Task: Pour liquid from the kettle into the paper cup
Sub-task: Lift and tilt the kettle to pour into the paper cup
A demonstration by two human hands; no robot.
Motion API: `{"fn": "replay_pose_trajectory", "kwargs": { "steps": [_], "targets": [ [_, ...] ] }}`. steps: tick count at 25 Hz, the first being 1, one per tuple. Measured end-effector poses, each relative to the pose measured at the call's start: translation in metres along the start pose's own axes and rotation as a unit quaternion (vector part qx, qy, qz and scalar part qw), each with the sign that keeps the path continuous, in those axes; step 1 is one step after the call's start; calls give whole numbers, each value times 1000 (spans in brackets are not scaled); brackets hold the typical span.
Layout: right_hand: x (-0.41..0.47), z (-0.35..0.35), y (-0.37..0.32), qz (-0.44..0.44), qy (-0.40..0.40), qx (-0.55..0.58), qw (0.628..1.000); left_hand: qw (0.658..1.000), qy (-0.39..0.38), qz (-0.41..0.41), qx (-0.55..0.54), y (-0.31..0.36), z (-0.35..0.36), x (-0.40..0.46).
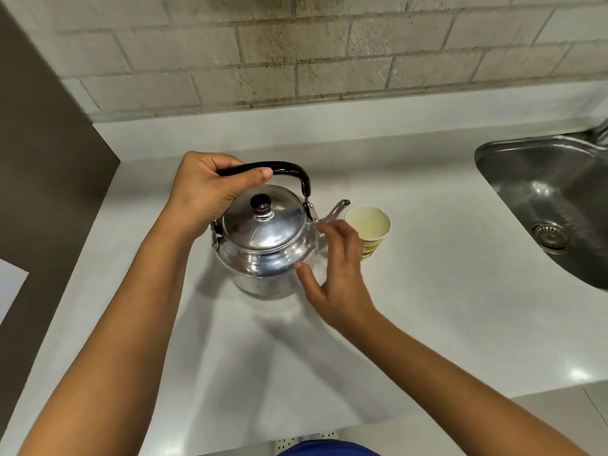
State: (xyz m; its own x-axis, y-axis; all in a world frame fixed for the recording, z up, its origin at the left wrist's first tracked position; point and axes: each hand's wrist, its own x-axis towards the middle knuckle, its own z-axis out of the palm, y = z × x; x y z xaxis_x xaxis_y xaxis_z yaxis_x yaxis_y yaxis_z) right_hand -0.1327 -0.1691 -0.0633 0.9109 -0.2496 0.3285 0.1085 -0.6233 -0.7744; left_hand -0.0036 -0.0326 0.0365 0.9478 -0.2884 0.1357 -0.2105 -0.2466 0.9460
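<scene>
The kettle (265, 240) stands upright on the white counter (427, 258) with its spout (337, 210) pointing to the right, the tip just beside the rim of the paper cup (370, 230), which stands open to its right. The left hand (205, 189) is closed around the black handle (289, 169) on top, and the right hand (335, 274) is spread open, its fingertips touching the right side of the kettle. The kettle is shiny metal with a black knob on its lid (261, 225), and the sink (552, 205) lies far to the right.

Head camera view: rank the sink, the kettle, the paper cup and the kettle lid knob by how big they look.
1. sink, partly cut off
2. kettle
3. paper cup
4. lid knob
</scene>
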Motion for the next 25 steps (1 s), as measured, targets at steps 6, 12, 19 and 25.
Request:
{"fn": "replay_pose_trajectory", "kwargs": {
  "steps": [6, 12, 19, 25],
  "targets": [
    [-9, 16, 15, 66, -73, 80, 992, 1000, -7, 8, 19, 11, 6, 4],
    [-6, 24, 15, 85, -43, 197, 976, 995, -25, 12, 92, 31, 17, 9],
    [-5, 33, 17, 112, -30, 269, 956, 983, -60, 5, 176, 53, 32, 10],
    [-4, 37, 21, 112, -7, 309, 944, 973, -77, 13, 219, 64, 42, 14]
  ]
}}
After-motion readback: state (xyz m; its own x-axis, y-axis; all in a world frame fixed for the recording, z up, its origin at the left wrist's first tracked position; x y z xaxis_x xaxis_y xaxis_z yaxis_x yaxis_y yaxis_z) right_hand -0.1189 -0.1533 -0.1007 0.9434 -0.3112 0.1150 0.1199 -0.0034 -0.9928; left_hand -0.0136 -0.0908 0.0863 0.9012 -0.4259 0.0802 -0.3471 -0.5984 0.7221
